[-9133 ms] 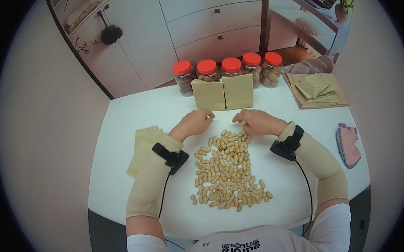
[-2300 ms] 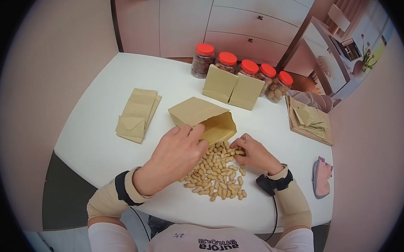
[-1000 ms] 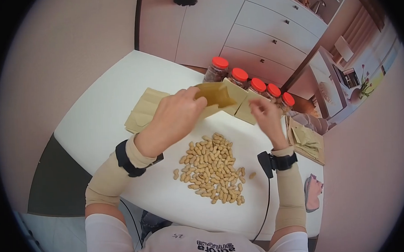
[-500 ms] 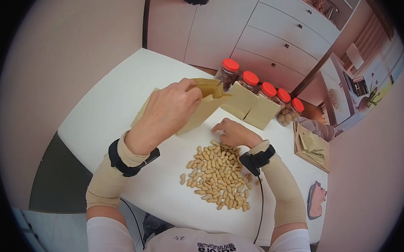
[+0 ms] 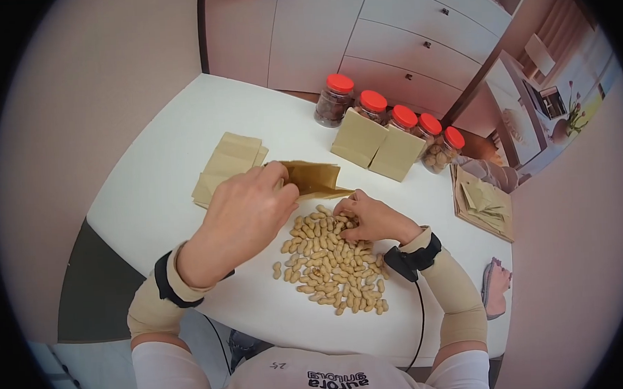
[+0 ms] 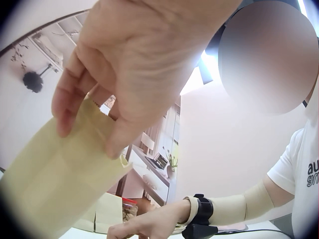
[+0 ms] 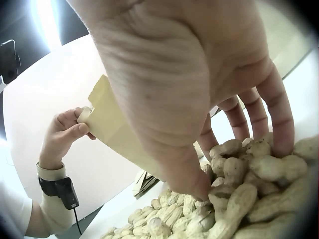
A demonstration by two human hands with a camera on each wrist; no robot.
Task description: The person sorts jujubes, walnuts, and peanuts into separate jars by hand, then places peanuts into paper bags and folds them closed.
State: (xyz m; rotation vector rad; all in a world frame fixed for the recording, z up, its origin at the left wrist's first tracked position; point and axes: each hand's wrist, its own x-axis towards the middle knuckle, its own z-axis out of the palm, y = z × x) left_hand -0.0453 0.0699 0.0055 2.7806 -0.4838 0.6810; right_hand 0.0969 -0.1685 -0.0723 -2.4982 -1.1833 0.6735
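Note:
My left hand point(image 5: 239, 215) pinches the rim of an open brown paper bag point(image 5: 316, 178), whose mouth faces right above the far edge of a peanut pile point(image 5: 328, 263). In the left wrist view, thumb and fingers grip the top of the bag point(image 6: 55, 174). My right hand point(image 5: 378, 219) is at the pile's far right part, close to the bag's mouth. The right wrist view shows the fingers and thumb of my right hand point(image 7: 199, 99) curled round several peanuts point(image 7: 234, 172). How much the bag holds is hidden.
Flat paper bags point(image 5: 230, 162) lie at the left. Two upright bags point(image 5: 396, 152) stand before several red-lidded jars point(image 5: 334, 102). More paper bags point(image 5: 484, 201) are stacked at the right, with a pink and grey cloth item point(image 5: 496, 289) nearer the table's edge.
Over the last second my right hand came down among the peanuts, and the bag in my left hand moved lower, nearer the pile. Nine seconds ago both hands were empty.

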